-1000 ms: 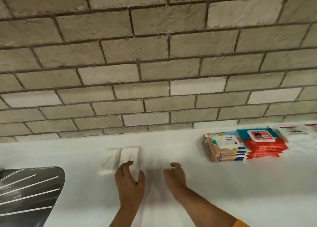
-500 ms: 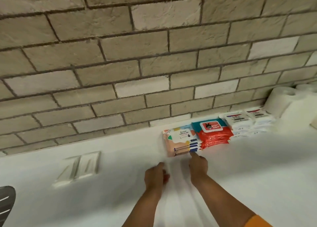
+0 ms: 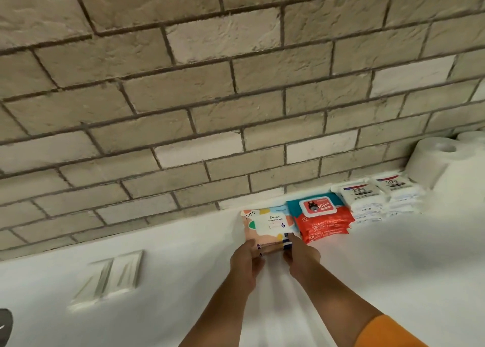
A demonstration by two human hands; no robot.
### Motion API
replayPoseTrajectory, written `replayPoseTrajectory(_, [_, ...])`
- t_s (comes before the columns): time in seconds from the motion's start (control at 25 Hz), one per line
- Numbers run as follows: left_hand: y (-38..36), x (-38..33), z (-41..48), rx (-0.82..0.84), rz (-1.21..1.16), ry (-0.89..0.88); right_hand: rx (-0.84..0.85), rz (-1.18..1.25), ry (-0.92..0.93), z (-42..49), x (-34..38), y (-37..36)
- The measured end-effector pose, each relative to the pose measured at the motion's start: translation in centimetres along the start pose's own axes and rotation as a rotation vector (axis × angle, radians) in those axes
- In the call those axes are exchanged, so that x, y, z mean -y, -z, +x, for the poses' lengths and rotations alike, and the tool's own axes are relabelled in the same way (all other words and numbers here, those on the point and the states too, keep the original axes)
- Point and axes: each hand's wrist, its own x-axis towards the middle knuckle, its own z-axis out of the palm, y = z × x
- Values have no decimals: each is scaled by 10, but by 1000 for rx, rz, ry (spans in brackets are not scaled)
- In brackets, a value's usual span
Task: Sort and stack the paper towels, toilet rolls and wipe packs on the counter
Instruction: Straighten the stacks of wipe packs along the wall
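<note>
A stack of peach patterned wipe packs (image 3: 265,224) lies on the white counter (image 3: 393,262) against the brick wall. My left hand (image 3: 245,264) touches its front left corner. The straight index finger of my right hand (image 3: 301,255) presses on its front right corner. To the right of this stack are stacked red wipe packs (image 3: 324,222), then two stacks of white wipe packs (image 3: 363,201) (image 3: 397,189). White paper rolls (image 3: 433,160) stand upright at the far right.
The brick wall (image 3: 210,110) rises directly behind the packs. A white double plate (image 3: 112,277) is set into the counter at the left. A dark object's edge (image 3: 5,325) shows at the bottom left corner.
The view swung to the right and both hands moved right and forward across the counter, from beside the white plate to the front of the peach wipe stack. The paper rolls came into view.
</note>
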Motion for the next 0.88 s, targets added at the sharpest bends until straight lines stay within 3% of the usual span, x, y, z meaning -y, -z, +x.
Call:
replayPoseTrajectory(0.44, [22, -6, 17, -107, -83, -56, 178, 39, -48, -11, -23, -24])
replayPoseTrajectory(0.72, [86, -30, 25, -239, -72, -167, 318, -100, -56, -42, -70, -69])
replayPoseTrajectory(0.88, [128, -53, 30, -308, -140, -159, 371, -318, -20, -59, -97, -94])
